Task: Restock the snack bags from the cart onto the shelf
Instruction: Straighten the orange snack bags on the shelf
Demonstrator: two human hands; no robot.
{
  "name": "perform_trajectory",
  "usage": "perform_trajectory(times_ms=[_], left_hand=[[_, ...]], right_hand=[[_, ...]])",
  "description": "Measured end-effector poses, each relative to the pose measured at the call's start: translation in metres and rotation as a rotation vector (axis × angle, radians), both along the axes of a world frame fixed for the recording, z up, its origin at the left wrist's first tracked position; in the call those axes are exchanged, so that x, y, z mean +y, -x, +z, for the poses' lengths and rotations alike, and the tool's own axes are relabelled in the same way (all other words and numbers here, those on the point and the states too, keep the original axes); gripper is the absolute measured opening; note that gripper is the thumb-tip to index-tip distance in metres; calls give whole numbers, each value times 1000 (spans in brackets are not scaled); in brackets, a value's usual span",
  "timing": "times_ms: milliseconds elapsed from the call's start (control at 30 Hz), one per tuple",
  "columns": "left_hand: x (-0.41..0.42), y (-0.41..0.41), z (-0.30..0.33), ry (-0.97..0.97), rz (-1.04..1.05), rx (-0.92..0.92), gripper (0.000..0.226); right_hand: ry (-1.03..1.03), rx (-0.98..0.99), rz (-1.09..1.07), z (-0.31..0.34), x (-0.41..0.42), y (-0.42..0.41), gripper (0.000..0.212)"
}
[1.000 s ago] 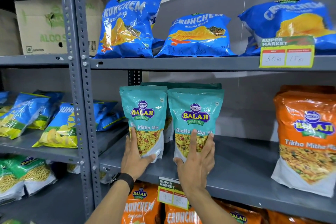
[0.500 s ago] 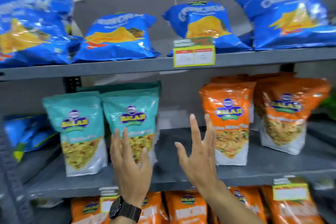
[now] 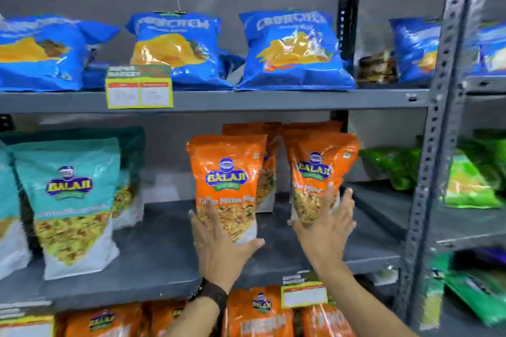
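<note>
The step in hand looked like straightening stock already on the shelf [image 3: 164, 262], not carrying new bags over; no cart was in the frame. At centre, the left hand [image 3: 219, 243] lay open and flat against the lower front of an orange bag [image 3: 228, 172], thumb spread under its bottom right corner, gripping nothing. Just right of centre, the right hand [image 3: 327, 230] was open too, fingers fanned, pressed against the lower front of a second orange bag [image 3: 323, 169]. Both bags stood upright on the middle shelf, slightly apart, with more orange bags close behind them.

The next move would probably call for pushing or squaring both bags so they stand level, with light pressure, since such tall pouches tip easily.

Teal bags [image 3: 68, 191] stood at the left of the frame, well apart, leaving bare shelf between. Blue bags [image 3: 290, 52] lined the shelf above, with a price tag [image 3: 139, 90] on its edge. A grey post [image 3: 438, 145] at right bounded the bay; green bags [image 3: 471, 180] lay beyond it. Nothing blocked the hands.
</note>
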State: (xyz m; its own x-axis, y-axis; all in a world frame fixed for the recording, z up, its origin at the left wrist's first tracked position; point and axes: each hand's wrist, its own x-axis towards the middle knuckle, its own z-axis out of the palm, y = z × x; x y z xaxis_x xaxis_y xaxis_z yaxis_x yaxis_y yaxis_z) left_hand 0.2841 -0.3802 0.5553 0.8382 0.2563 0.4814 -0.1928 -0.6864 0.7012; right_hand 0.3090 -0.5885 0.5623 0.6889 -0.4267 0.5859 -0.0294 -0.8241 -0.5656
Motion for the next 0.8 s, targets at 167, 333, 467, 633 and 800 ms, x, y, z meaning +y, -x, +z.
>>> perform_trajectory(times_ms=[167, 333, 467, 633, 800], left_hand=[[-20, -17, -7, -54, 133, -81, 158], [-39, -25, -13, -107, 162, -86, 152], [-55, -29, -12, -149, 182, -75, 148], [-71, -31, -12, -175, 178, -54, 147], [-83, -26, -13, -155, 142, -70, 146]], right_hand=[[-19, 79, -10, 8, 8, -26, 157], [-91, 55, 39, 0, -11, -42, 155], [-82, 4, 107, -4, -39, -40, 145], [-106, -25, 229, -8, -75, -32, 147], [-136, -67, 324, -16, -102, -17, 149]])
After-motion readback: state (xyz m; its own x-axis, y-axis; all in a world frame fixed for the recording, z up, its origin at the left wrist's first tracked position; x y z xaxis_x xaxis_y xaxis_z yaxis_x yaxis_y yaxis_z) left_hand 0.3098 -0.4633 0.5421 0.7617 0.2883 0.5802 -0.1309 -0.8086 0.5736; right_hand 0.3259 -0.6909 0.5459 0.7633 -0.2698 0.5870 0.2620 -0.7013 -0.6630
